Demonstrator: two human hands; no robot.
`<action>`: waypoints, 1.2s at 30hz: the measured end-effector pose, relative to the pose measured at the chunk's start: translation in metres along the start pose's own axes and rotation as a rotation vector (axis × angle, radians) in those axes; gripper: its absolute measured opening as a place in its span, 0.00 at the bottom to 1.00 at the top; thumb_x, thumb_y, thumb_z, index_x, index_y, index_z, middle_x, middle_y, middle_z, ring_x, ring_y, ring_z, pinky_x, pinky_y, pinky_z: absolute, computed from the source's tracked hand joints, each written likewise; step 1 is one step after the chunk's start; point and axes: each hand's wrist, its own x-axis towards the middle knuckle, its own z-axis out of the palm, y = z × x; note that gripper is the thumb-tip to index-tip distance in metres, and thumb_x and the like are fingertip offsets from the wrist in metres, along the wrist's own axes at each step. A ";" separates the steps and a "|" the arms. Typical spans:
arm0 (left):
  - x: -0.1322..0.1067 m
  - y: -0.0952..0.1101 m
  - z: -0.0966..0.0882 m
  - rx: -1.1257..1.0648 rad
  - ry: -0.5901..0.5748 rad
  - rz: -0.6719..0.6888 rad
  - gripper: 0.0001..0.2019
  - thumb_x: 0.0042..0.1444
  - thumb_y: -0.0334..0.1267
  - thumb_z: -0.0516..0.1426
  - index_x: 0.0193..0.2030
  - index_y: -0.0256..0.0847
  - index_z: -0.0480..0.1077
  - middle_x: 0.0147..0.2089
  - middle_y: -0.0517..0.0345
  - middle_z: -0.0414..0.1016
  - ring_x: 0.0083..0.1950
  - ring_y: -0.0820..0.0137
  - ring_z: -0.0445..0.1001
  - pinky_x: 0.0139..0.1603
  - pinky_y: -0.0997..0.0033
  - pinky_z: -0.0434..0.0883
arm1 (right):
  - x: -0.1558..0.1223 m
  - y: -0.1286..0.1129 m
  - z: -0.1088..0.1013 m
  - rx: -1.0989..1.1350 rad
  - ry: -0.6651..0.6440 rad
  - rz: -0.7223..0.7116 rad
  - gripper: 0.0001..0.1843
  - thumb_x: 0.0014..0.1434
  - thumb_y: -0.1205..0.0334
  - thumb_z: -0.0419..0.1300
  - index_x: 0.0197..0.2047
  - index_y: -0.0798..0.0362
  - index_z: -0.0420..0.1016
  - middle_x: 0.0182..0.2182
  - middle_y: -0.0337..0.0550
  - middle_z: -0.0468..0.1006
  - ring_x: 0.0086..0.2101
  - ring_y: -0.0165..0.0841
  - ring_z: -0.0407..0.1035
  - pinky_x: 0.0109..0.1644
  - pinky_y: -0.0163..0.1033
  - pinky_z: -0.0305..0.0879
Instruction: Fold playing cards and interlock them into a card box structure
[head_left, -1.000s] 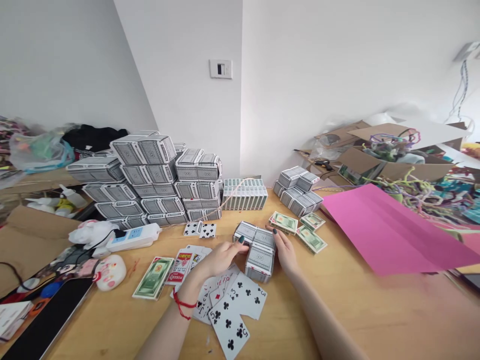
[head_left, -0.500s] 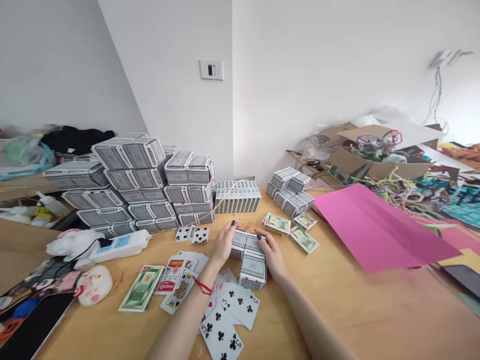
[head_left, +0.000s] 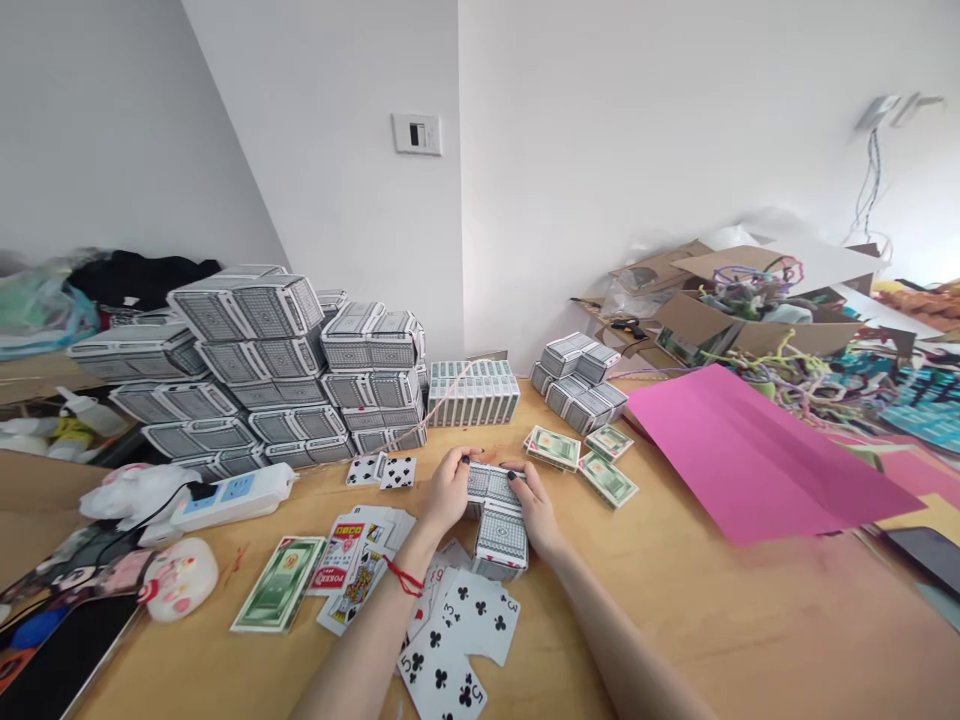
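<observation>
On the wooden table in front of me lies an L-shaped block of folded playing cards [head_left: 501, 528], patterned grey backs outward. My left hand [head_left: 451, 492] grips its left side, thumb and fingers at the far left corner. On the opposite side my right hand [head_left: 534, 500] is wrapped round the far right corner, dark-nailed fingers on the top. Loose playing cards [head_left: 480, 610] lie face up just nearer to me, partly under my left forearm. Another loose fan of cards [head_left: 360, 565] and a green card box [head_left: 280, 583] are to the left.
Tall stacks of card blocks [head_left: 259, 350] stand at the back left. A row of green boxes [head_left: 475, 393], a smaller card-block stack [head_left: 577, 380] and green packs [head_left: 553, 448] are behind my hands. A pink sheet [head_left: 757, 450] lies right; a power strip [head_left: 238, 497] lies left.
My hands stay on the card block, with the fingers drawn slightly closer round its far corners. The view has shifted a little; nothing else has visibly moved.
</observation>
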 end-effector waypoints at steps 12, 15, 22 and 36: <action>0.001 0.017 0.000 0.027 0.238 -0.038 0.11 0.56 0.40 0.46 0.40 0.40 0.65 0.45 0.50 0.69 0.50 0.63 0.67 0.53 0.61 0.62 | -0.002 0.004 -0.006 -0.060 0.148 -0.046 0.24 0.48 0.53 0.58 0.49 0.51 0.68 0.47 0.45 0.72 0.48 0.42 0.63 0.53 0.46 0.56; -0.043 0.020 -0.006 0.039 0.213 0.037 0.17 0.54 0.43 0.49 0.50 0.41 0.58 0.52 0.48 0.63 0.54 0.63 0.64 0.54 0.60 0.61 | -0.001 0.004 -0.007 -0.074 0.162 -0.044 0.23 0.48 0.53 0.58 0.48 0.52 0.70 0.48 0.45 0.72 0.49 0.43 0.63 0.54 0.47 0.55; -0.097 0.013 -0.008 0.269 -0.097 0.186 0.38 0.40 0.40 0.62 0.58 0.42 0.50 0.60 0.43 0.52 0.61 0.52 0.52 0.59 0.49 0.52 | -0.004 0.008 -0.005 -0.102 0.231 -0.074 0.18 0.48 0.54 0.57 0.41 0.51 0.74 0.42 0.46 0.76 0.43 0.43 0.67 0.48 0.46 0.59; -0.059 0.011 -0.042 -0.223 -0.115 -0.073 0.28 0.48 0.32 0.48 0.58 0.45 0.53 0.58 0.54 0.59 0.55 0.63 0.62 0.53 0.64 0.62 | -0.011 0.005 0.004 0.106 -0.051 -0.081 0.32 0.52 0.53 0.56 0.60 0.42 0.52 0.61 0.37 0.53 0.60 0.36 0.47 0.62 0.46 0.43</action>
